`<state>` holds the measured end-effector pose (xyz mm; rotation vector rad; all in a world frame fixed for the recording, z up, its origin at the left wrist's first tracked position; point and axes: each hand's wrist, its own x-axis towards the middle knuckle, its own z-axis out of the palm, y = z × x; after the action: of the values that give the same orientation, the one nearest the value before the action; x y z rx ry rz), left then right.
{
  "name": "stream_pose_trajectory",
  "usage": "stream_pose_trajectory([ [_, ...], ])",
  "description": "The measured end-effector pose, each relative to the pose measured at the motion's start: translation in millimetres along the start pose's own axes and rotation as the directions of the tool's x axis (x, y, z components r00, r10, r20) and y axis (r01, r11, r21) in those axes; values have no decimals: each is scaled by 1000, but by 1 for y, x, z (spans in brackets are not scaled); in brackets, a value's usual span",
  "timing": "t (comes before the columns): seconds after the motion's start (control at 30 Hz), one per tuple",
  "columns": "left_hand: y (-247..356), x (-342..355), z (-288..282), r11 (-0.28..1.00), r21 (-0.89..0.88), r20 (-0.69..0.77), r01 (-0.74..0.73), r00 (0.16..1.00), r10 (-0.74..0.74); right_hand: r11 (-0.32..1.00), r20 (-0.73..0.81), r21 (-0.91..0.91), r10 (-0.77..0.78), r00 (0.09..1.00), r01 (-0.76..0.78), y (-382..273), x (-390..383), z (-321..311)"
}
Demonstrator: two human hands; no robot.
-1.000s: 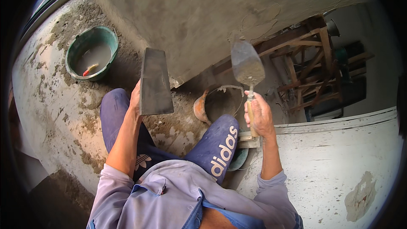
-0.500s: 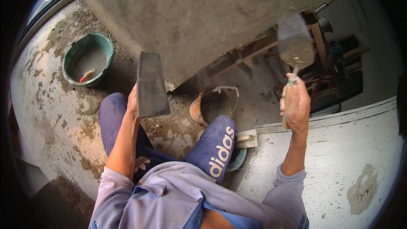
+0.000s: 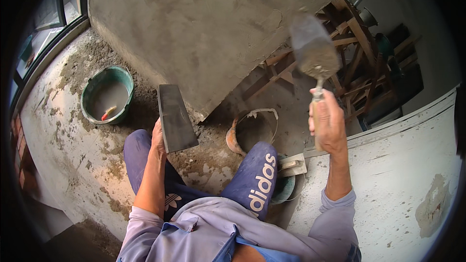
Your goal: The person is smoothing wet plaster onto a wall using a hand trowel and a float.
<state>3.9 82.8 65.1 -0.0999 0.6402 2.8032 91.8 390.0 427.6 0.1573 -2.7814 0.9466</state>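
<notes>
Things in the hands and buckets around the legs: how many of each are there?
Trowel in right hand: 1
Flat dark board in left hand: 1
Buckets: 3 (green bucket, orange bucket, half-hidden bucket)
Total: 5

The flat board [image 3: 177, 121] is dark grey, the trowel [image 3: 315, 48] grey with a tan handle [image 3: 318, 143], the bucket [image 3: 89, 96] green, the trousers [image 3: 242, 179] purple-blue with white lettering [image 3: 266, 184], the shirt [image 3: 208, 228] pale lavender edged in blue, the wall [image 3: 194, 34] mottled grey, and the right-hand surface [image 3: 378, 179] white with dark speckles.
</notes>
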Motion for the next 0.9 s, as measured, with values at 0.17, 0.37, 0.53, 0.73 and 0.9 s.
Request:
stream_pose_trajectory([
  [0.17, -1, 5, -5, 999, 39, -73, 12, 997, -10, 531, 13, 847, 50, 999, -38, 26, -33, 29],
  [0.37, -7, 22, -32, 999, 8, -113, 53, 992, -52, -62, 182, 981, -1, 983, -182, 50, -24, 133],
  [0.53, 2, 13, -39, 997, 75, -100, 35, 995, -28, -49, 139, 989, 47, 989, -136, 49, -9, 178],
  [0.73, 4, -3, -17, 1000, 26, -153, 17, 988, -13, -65, 299, 952, 401, 866, -299, 120, -44, 230],
  [0.9, -22, -8, -109, 980, -200, 146, 20, 989, 10, 145, 399, 886, 250, 882, -441, 120, -111, 180],
])
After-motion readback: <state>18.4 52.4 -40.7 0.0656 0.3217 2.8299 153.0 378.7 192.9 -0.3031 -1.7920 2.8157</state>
